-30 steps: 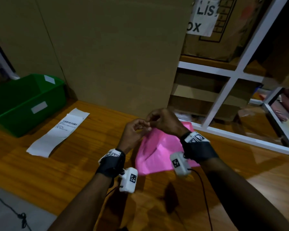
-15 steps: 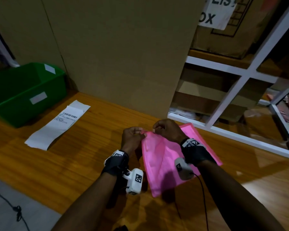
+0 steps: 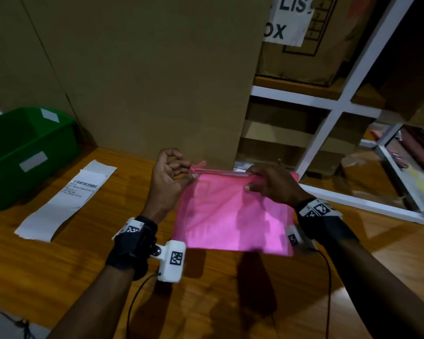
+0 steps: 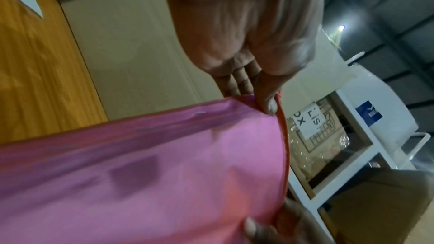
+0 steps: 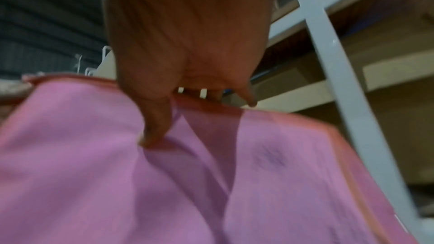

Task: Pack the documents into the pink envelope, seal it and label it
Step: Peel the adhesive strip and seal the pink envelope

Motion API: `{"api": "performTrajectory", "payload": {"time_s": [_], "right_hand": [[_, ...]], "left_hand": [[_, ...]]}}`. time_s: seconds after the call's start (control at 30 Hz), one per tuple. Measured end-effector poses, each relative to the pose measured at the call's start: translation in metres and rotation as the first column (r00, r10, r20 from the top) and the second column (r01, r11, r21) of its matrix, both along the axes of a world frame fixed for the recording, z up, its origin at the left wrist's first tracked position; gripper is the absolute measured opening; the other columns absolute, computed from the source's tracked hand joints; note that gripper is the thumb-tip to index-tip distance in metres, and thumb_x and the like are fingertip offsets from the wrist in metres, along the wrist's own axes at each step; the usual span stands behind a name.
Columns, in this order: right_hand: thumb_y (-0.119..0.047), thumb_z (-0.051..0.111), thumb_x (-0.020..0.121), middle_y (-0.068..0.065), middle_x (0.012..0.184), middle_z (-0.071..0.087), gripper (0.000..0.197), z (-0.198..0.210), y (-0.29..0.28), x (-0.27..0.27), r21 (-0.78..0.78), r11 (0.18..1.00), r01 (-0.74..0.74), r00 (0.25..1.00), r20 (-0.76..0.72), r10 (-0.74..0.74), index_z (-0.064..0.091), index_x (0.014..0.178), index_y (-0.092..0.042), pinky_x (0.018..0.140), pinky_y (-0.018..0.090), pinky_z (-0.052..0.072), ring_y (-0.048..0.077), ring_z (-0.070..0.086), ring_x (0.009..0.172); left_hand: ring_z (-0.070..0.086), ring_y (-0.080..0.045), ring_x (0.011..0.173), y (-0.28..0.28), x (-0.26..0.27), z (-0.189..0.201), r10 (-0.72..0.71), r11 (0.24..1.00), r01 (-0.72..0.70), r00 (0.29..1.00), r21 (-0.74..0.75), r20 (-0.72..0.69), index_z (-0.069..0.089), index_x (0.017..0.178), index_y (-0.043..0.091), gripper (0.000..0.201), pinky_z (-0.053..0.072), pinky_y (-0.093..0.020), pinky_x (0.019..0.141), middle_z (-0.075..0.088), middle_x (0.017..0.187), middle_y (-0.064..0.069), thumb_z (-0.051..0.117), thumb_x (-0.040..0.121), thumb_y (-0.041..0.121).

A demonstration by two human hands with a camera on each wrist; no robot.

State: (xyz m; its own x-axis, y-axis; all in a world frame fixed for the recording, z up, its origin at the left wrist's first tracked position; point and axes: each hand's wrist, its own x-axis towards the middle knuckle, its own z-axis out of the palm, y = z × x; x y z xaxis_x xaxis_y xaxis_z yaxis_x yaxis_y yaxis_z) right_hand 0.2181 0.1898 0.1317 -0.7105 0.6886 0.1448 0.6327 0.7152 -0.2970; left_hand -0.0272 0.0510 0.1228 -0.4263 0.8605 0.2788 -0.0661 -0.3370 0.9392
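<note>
- Pinching the envelope (image 3: 233,214) at its top left corner, the left hand (image 3: 168,176) has thumb and fingers closed on it.
- Right hand (image 3: 272,183) grips the top edge.
- Envelope is held above the table (image 3: 59,265).
- Label (image 3: 66,199) lies left, by a green bin (image 3: 22,155).

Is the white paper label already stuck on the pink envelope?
No, the white printed paper label lies on the wooden table, apart from the pink plastic envelope.

pink envelope (image 3: 233,216) held upright above the wooden table (image 3: 59,260), white label (image 3: 66,199) lying flat
</note>
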Motion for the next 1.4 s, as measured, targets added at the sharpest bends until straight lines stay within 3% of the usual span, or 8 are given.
{"api": "performTrajectory", "payload": {"time_s": [0.13, 0.23, 0.43, 0.67, 0.93, 1.07, 1.2, 1.4], "right_hand": [[-0.045, 0.070, 0.082, 0.001, 0.101, 0.072, 0.031, 0.022, -0.020, 0.009, 0.059, 0.998, -0.004, 1.000, -0.004, 0.005, 0.070, 0.100, -0.020, 0.088, 0.038, 0.043, 0.025, 0.066, 0.097], [-0.030, 0.073, 0.084, -0.002, 0.102, 0.071, 0.021, 0.045, -0.040, 0.010, 0.105, 0.994, -0.001, 0.999, -0.037, 0.005, 0.071, 0.103, -0.020, 0.064, 0.026, 0.030, 0.018, 0.062, 0.090], [-0.015, 0.069, 0.087, -0.004, 0.110, 0.069, 0.025, 0.045, -0.051, 0.010, 0.060, 0.998, 0.009, 0.998, -0.059, -0.006, 0.069, 0.110, -0.023, 0.067, 0.013, 0.036, 0.003, 0.054, 0.087], [-0.029, 0.075, 0.082, -0.009, 0.100, 0.070, 0.019, 0.058, -0.058, -0.013, 0.008, 1.000, 0.008, 0.991, -0.134, -0.007, 0.071, 0.100, -0.027, 0.071, 0.035, 0.054, 0.010, 0.063, 0.086], [-0.047, 0.057, 0.093, -0.008, 0.103, 0.072, 0.028, 0.059, -0.071, -0.096, 0.021, 0.989, -0.148, 0.975, -0.164, 0.149, 0.073, 0.100, -0.026, 0.069, 0.031, 0.052, 0.008, 0.063, 0.085], [-0.056, 0.048, 0.094, -0.007, 0.086, 0.073, 0.039, 0.053, -0.069, -0.127, -0.064, 0.985, -0.158, 0.963, -0.231, 0.140, 0.074, 0.090, -0.026, 0.065, 0.035, 0.053, 0.008, 0.065, 0.077], [-0.044, 0.065, 0.088, -0.011, 0.076, 0.070, 0.022, 0.048, -0.068, -0.142, -0.155, 0.978, -0.138, 0.923, -0.378, 0.070, 0.073, 0.080, -0.025, 0.062, 0.031, 0.049, 0.004, 0.064, 0.072], [-0.029, 0.071, 0.081, -0.007, 0.077, 0.073, 0.007, 0.051, -0.072, -0.142, -0.211, 0.971, -0.114, 0.891, -0.453, 0.006, 0.073, 0.076, -0.026, 0.068, 0.036, 0.057, 0.010, 0.068, 0.074]], "left_hand": [[0.063, -0.021, 0.091, -0.013, -0.020, 0.003, 0.021, 1.000, -0.021, 0.999, -0.014, 0.026, 0.043, 0.104, 0.019, 0.055, 0.051, -0.034, 0.087, 0.064, 0.094, -0.010, 0.073, 0.069, -0.011], [0.064, -0.019, 0.094, -0.016, -0.025, 0.005, 0.062, 0.998, -0.062, 0.996, -0.002, 0.070, 0.043, 0.104, 0.018, 0.051, 0.052, -0.033, 0.086, 0.063, 0.097, -0.011, 0.064, 0.076, -0.019], [0.068, -0.015, 0.090, -0.019, -0.024, -0.004, 0.113, 0.992, -0.104, 0.985, -0.073, 0.130, 0.050, 0.113, 0.018, 0.047, 0.055, -0.034, 0.084, 0.068, 0.098, -0.007, 0.068, 0.079, -0.009], [0.068, -0.017, 0.097, -0.023, -0.024, -0.003, 0.121, 0.989, -0.109, 0.987, -0.103, 0.109, 0.067, 0.101, 0.008, 0.026, 0.057, -0.032, 0.084, 0.072, 0.103, -0.004, 0.069, 0.079, -0.006], [0.067, -0.020, 0.094, -0.022, -0.021, -0.005, 0.157, 0.983, -0.142, 0.980, -0.118, 0.121, 0.068, 0.099, 0.006, 0.025, 0.058, -0.030, 0.081, 0.071, 0.100, -0.010, 0.069, 0.078, -0.007], [0.070, -0.016, 0.092, -0.024, -0.021, -0.004, 0.153, 0.985, -0.141, 0.981, -0.104, 0.121, 0.068, 0.101, 0.002, 0.025, 0.058, -0.028, 0.080, 0.073, 0.096, -0.008, 0.069, 0.078, -0.007], [0.071, -0.009, 0.086, -0.023, -0.021, -0.004, 0.147, 0.987, -0.135, 0.980, -0.092, 0.136, 0.069, 0.095, 0.004, 0.023, 0.057, -0.022, 0.077, 0.076, 0.086, 0.003, 0.068, 0.077, -0.011], [0.070, -0.011, 0.088, -0.020, -0.023, -0.005, 0.144, 0.987, -0.135, 0.983, -0.085, 0.112, 0.069, 0.096, 0.004, 0.023, 0.056, -0.022, 0.075, 0.073, 0.092, -0.004, 0.070, 0.076, -0.009]]}}
